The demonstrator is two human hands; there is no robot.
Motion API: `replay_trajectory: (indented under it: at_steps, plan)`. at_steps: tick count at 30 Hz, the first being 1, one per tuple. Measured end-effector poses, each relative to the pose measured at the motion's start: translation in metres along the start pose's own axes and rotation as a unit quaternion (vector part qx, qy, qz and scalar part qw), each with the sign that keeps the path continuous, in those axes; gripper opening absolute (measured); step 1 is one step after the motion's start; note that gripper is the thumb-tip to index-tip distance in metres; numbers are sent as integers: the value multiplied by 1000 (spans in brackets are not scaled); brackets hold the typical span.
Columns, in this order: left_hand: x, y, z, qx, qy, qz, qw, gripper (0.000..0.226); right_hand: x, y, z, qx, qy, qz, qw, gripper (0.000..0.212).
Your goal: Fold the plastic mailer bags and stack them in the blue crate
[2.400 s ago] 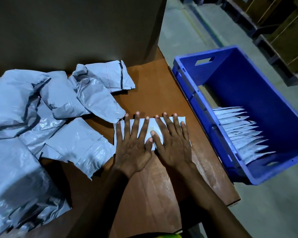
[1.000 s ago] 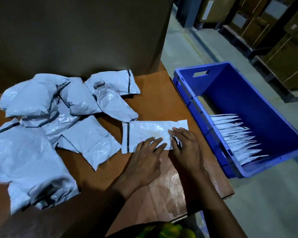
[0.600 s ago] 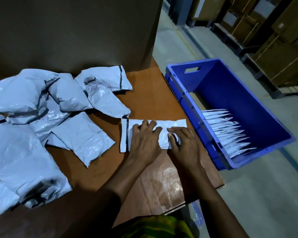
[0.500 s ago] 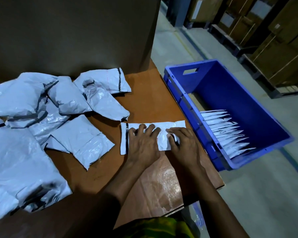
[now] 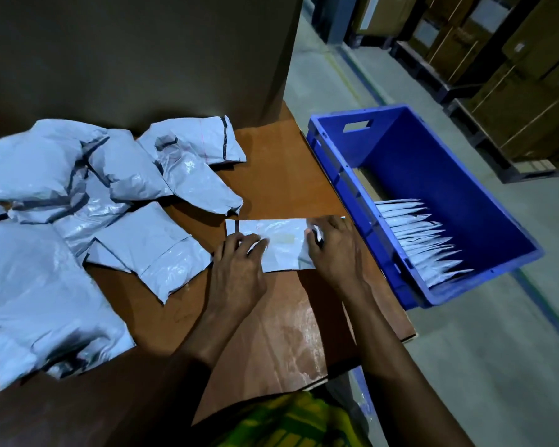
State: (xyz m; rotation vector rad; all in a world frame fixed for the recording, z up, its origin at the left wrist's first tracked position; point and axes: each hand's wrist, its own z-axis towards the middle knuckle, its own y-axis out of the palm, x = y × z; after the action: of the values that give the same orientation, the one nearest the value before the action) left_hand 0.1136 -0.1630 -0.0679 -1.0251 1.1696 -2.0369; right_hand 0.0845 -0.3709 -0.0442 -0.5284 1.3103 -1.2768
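Though folded narrow, mailer bag point(image 5: 281, 245) glossy, pale

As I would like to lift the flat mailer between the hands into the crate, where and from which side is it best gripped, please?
Probably the near long edge, pinched from the person's side: the mailer lies flat across the table, that edge is free, and the left hand and right hand hold its ends.

Flat and side by side before, the left hand point(image 5: 239, 269) and right hand point(image 5: 334, 250) now grip opposite ends (fingers curled) of the pale grey folded plastic mailer bag point(image 5: 284, 250).
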Motion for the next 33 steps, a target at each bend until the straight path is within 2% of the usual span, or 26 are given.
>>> replay_trajectory:
  at_steps: [5,7,12,16,20,23,25,28,31,33]
  plan:
    - [-2,-4,0,-7,7,-40,999,46,-31,9,0,-42,-97,20,994,24]
    - [-10,-6,-3,12,14,-71,997,41,-35,15,-14,-27,-84,21,996,26]
    - [-14,-10,-31,37,20,-73,996,49,-32,15,-20,-36,-76,25,996,29]
    - [-14,-14,-39,7,30,-64,997,57,-43,8,-13,-27,-139,26,990,30]
    - [-19,-21,-55,45,59,-58,996,37,-54,15,-31,-45,-177,28,983,23]
    - [-23,-22,-62,55,31,-69,996,36,-54,17,-30,-35,-176,46,983,23]
    - [-24,-21,-62,52,9,-82,995,37,-56,17,-15,-48,-228,56,971,26]
    - [-22,-23,-60,59,-13,-95,994,35,-62,25,13,-121,-330,42,935,35]
    - [-22,-24,-59,66,-11,-100,993,34,-63,37,23,-179,-337,9,924,49]
    - [-27,-22,-61,75,18,-88,993,34,-62,46,17,-166,-336,-37,926,52]
